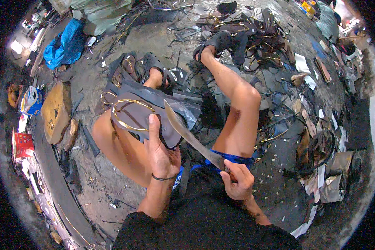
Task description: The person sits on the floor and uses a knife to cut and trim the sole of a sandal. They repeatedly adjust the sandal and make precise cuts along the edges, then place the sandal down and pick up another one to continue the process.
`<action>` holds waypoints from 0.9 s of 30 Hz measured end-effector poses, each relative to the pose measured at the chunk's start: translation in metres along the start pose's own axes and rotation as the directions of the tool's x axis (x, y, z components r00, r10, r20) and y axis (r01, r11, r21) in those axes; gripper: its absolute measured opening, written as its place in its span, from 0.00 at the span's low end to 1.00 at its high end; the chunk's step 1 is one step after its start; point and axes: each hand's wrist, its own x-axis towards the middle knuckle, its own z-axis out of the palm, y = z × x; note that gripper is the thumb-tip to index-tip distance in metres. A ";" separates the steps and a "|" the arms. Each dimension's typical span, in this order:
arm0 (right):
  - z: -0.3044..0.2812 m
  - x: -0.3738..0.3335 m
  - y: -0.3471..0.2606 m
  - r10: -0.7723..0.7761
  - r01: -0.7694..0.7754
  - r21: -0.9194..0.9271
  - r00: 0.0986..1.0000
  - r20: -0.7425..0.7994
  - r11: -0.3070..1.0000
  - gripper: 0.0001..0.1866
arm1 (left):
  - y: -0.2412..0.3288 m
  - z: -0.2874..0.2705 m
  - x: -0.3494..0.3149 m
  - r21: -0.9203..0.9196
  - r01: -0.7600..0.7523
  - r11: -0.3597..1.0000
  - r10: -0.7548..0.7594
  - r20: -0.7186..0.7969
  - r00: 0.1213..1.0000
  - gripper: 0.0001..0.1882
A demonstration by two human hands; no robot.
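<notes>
My left hand (162, 156) is closed round the heel end of a flat sandal (133, 114), its thumb lying along the top. The sandal has a grey-brown sole and shiny gold straps, and it is held over my left thigh. A knife (187, 135) with a long curved blade is gripped by its handle in my right hand (238, 181). The blade points up and left, and its tip overlaps the sandal's right side in view; whether they touch I cannot tell. Under the sandal, a dark grey sheet (150, 92) lies across my left leg.
A heap of gold-strapped sandals (254, 31) lies beyond my right foot. At left are a blue plastic bag (65, 43), a worn wooden block (55, 112) and a red box (23, 144). Dark offcuts (275, 85) and white scraps (302, 63) litter the floor at right.
</notes>
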 end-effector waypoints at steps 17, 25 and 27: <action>-0.013 0.040 -0.038 0.125 -0.198 0.155 0.913 0.388 0.968 0.15 | -0.020 -0.055 -0.023 0.204 0.023 0.979 0.002 -0.124 0.992 0.26; 0.018 0.030 -0.017 0.123 -0.231 0.210 0.895 0.429 0.950 0.16 | -0.023 -0.078 -0.028 0.230 0.014 0.973 0.050 -0.273 0.961 0.23; 0.028 0.039 -0.016 0.120 -0.213 0.201 0.911 0.394 0.956 0.16 | -0.020 -0.057 -0.033 0.245 0.042 0.969 0.024 -0.261 0.965 0.24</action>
